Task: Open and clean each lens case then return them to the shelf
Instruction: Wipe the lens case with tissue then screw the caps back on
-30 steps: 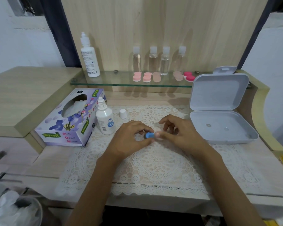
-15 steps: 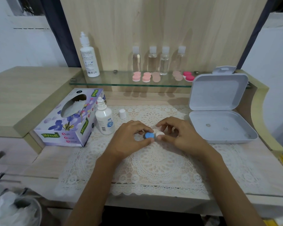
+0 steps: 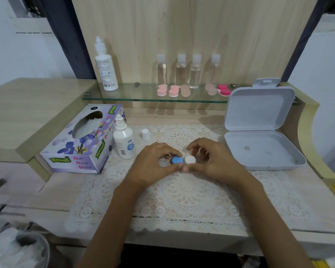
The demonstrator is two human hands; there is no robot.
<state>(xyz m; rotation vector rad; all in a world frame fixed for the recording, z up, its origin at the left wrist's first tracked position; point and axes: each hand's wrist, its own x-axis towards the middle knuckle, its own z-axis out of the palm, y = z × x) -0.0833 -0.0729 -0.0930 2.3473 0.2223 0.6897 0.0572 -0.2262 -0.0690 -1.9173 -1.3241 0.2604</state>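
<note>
Gripping the lens case (image 3: 183,161) between both hands at frame centre, low over the table (image 3: 66,190).
Lying crosswise: blue cap (image 3: 177,160) being pinched by the left hand (image 3: 155,165), white cap (image 3: 190,160) by the right hand (image 3: 215,163), both equally near. Bottle (image 3: 124,140) and loose cap (image 3: 145,134) standing upper left, open box (image 3: 259,149) right; shelf (image 3: 133,98) with other cases (image 3: 173,90) waiting above, path looking unblocked.

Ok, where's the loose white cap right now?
Head view: the cap stands on the lace mat, left of centre, just right of the small bottle and beyond the left hand.
</note>
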